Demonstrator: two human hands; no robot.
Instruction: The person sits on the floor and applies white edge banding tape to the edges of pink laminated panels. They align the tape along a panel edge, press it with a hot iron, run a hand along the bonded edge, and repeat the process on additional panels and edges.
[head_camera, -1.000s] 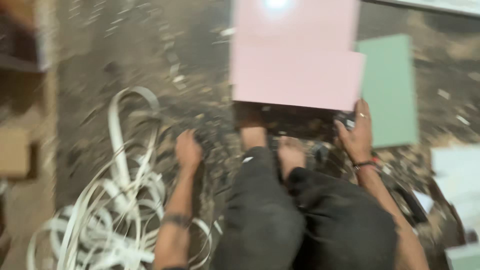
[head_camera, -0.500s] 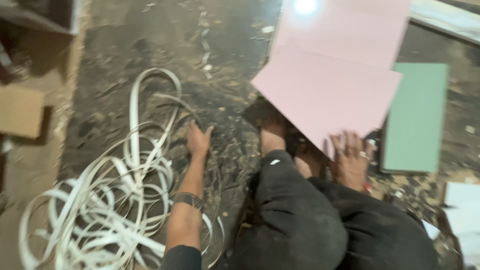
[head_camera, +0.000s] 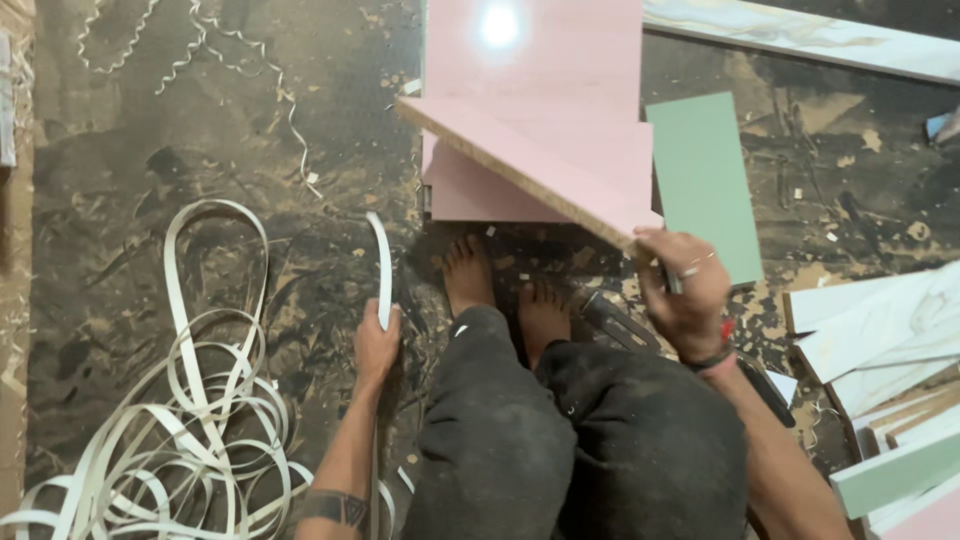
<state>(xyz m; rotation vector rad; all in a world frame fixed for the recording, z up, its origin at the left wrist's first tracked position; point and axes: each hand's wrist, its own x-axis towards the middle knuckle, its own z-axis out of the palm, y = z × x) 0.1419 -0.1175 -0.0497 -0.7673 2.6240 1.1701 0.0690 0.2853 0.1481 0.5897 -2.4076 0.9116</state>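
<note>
I squat on a dusty floor with my bare feet (head_camera: 505, 290) in front of me. My left hand (head_camera: 376, 343) grips a white edge-band strip (head_camera: 382, 266) that stands up from my fist. My right hand (head_camera: 685, 290) holds the near corner of a pink board (head_camera: 545, 150), lifted and tilted so its raw chipboard edge faces me. A second pink board (head_camera: 530, 50) lies flat beneath it. A thin tool seems pinched in my right fingers; I cannot tell what it is.
A tangle of white edge-band strips (head_camera: 170, 440) lies at the left. A green panel (head_camera: 705, 180) lies right of the pink boards. White and marbled panels (head_camera: 890, 330) are stacked at the right. A long pale board (head_camera: 800, 35) runs along the top right. Shavings litter the floor.
My left hand has taken hold of a white strip and raised it. My right hand has lifted the pink board's near corner, tilting it up on edge.
</note>
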